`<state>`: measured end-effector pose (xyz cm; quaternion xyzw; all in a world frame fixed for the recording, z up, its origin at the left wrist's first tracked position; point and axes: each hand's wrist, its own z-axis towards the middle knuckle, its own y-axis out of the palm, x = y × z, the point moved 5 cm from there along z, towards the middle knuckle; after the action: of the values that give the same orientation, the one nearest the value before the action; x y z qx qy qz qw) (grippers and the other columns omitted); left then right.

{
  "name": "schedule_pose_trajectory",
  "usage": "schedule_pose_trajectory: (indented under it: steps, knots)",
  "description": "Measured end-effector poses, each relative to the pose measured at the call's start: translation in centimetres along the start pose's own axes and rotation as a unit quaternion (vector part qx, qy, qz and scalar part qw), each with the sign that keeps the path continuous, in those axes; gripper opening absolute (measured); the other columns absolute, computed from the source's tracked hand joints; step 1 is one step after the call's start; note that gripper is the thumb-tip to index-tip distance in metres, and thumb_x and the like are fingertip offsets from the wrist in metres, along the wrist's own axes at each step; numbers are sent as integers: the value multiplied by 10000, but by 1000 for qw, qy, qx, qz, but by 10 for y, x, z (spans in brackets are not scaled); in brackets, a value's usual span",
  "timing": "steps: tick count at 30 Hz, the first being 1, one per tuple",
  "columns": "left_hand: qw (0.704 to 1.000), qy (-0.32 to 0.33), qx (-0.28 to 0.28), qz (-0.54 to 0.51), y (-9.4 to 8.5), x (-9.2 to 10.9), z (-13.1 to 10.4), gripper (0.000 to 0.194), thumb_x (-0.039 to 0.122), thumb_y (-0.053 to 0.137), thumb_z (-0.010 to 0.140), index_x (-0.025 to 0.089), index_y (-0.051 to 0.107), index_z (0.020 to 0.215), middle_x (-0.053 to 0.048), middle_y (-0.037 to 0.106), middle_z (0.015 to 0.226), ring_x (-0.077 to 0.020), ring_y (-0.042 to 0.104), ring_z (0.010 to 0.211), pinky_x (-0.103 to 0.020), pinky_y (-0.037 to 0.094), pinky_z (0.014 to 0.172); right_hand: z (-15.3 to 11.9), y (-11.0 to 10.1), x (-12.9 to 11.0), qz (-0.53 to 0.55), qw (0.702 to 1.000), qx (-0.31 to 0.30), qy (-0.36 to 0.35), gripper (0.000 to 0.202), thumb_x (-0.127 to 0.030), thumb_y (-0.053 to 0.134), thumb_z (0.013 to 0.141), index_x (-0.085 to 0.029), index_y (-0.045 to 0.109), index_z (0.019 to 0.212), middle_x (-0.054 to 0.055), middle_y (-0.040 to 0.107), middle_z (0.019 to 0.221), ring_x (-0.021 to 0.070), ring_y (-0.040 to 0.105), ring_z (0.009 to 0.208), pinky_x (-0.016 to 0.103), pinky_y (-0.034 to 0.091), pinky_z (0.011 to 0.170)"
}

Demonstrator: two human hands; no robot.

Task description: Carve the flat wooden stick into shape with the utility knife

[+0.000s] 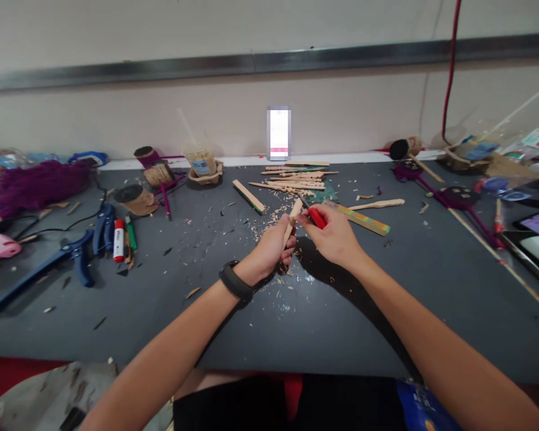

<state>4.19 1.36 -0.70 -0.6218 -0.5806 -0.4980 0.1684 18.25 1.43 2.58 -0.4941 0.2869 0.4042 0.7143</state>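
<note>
so the left hand (272, 245) is wrapped round a pale wood stick (295, 211), pointing away over the grey worktop (161, 323). right hand (336, 236) has a snug grip on a red-handled knife (317, 217), tip right by the stick's far end, can't tell if touching. shavings (278, 200) scattered about, carved sticks (291, 184) just beyond.

"What's worn on the arms?"
"A wide, dark band (236, 281) around the left wrist. The left hand (272, 246) and right hand (336, 236) are bare, like both forearms (399, 299)."
"And lower down?"
"Black clothing (233, 407) across the lap. A red strip (293, 395) shows mid-lap; I can't tell whether it's part of the clothing."
</note>
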Motion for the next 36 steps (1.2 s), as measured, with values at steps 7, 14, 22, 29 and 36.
schedule_pose_trajectory:
  steps: [7, 14, 22, 29, 36]
  knots:
    - [985, -49, -13, -167, -21, 21, 7, 441, 412, 301, 1122, 200, 444, 763, 79, 314, 538, -39, 287, 357, -138, 237, 357, -10, 6, -3, -136, 989, -33, -43, 238, -474, 638, 968, -262, 735, 1014, 45, 749, 817, 234, 648, 713, 343, 425, 673]
    - [992, -11, -68, -107, -16, 24, 2, 352, 368, 361, 1067, 174, 571, 861, 45, 407, 584, -76, 361, 385, -184, 319, 356, 0, 1, 17, -216, 975, -48, -11, 406, -279, 612, 923, -257, 720, 1314, 104, 819, 1116, 318, 755, 951, 408, 518, 770]
    - [995, 20, -57, -74, -16, 25, 0, 221, 271, 395, 986, 181, 551, 858, 25, 466, 644, -89, 412, 422, -215, 373, 390, 1, -1, 15, -196, 979, -54, -6, 393, -305, 648, 905, -245, 704, 1289, 113, 807, 1159, 327, 749, 1030, 451, 555, 843]
    - [996, 26, -26, -80, -19, 22, 6, 153, 270, 503, 917, 167, 579, 832, -18, 576, 673, -120, 515, 461, -263, 460, 431, -3, -2, -2, -197, 975, -103, -23, 316, -491, 558, 1026, -254, 728, 1148, 74, 804, 1014, 265, 712, 865, 358, 443, 700]
    - [997, 50, -38, -51, -23, 22, 8, 85, 226, 593, 764, 184, 531, 804, 12, 554, 678, -81, 464, 437, -221, 350, 408, 0, -5, -3, -174, 974, -141, -44, 368, -499, 490, 1075, -241, 746, 1016, 25, 711, 773, 193, 573, 678, 327, 336, 626]
